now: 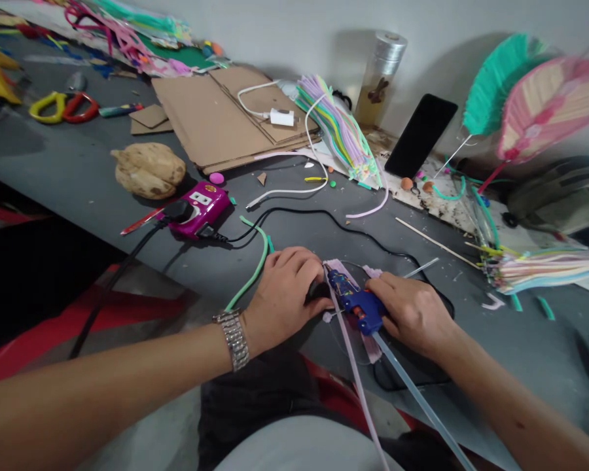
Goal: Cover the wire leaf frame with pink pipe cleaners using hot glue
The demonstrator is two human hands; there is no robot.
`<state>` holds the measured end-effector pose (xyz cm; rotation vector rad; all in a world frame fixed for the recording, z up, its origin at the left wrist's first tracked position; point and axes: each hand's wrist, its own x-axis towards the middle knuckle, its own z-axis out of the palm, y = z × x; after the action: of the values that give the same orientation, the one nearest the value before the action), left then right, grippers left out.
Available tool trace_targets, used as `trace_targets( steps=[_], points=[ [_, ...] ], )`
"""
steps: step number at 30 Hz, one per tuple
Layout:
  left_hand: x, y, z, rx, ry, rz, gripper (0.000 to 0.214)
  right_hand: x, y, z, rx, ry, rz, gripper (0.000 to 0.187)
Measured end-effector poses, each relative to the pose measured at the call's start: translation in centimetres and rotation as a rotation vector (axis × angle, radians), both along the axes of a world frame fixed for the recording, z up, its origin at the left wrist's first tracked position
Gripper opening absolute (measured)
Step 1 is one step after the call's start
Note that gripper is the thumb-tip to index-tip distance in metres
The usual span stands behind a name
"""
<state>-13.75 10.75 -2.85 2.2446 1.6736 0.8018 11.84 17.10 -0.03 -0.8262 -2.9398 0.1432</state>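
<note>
My right hand (415, 313) is wrapped around a blue glue gun (356, 301), whose clear glue stick (417, 399) trails back toward me. The gun's tip points at a pale pink fuzzy piece (341, 278) lying near the table's front edge. My left hand (285, 294), with a metal watch (233, 339) on its wrist, rests curled over the left end of that pink piece, fingers pressed down on it. A long pink pipe cleaner (356, 376) runs from the piece down toward my lap.
A magenta power strip (201, 208) with black cables sits left of my hands. Behind lie cardboard sheets (216, 118), bundles of coloured pipe cleaners (341, 127), a phone (421, 136), a jar (380, 78), scissors (63, 106), feather-like fans (544, 98) and a green pipe cleaner (255, 268).
</note>
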Motion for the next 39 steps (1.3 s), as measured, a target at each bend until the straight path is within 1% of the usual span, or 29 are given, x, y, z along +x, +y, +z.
trace_targets(
  steps=[6, 15, 24, 31, 39],
  points=[
    [0.03, 0.12, -0.34, -0.024, -0.057, 0.019, 0.049, -0.08, 0.05, 0.08, 0.031, 0.014, 0.009, 0.012],
    [0.22, 0.52, -0.13, -0.076, -0.116, 0.045, 0.057, -0.21, 0.03, -0.14, 0.058, 0.023, 0.000, 0.009],
    [0.17, 0.81, 0.08, -0.128, -0.113, 0.060, 0.063, -0.21, 0.07, -0.32, 0.049, 0.026, 0.005, 0.015],
    [0.08, 0.84, 0.02, -0.134, -0.130, 0.063, 0.067, 0.05, 0.22, -0.76, 0.054, 0.020, 0.024, 0.010],
    [0.07, 0.88, -0.05, -0.137, -0.137, 0.062, 0.067, -0.12, 0.31, -0.67, 0.069, -0.003, 0.024, 0.008]
  ],
)
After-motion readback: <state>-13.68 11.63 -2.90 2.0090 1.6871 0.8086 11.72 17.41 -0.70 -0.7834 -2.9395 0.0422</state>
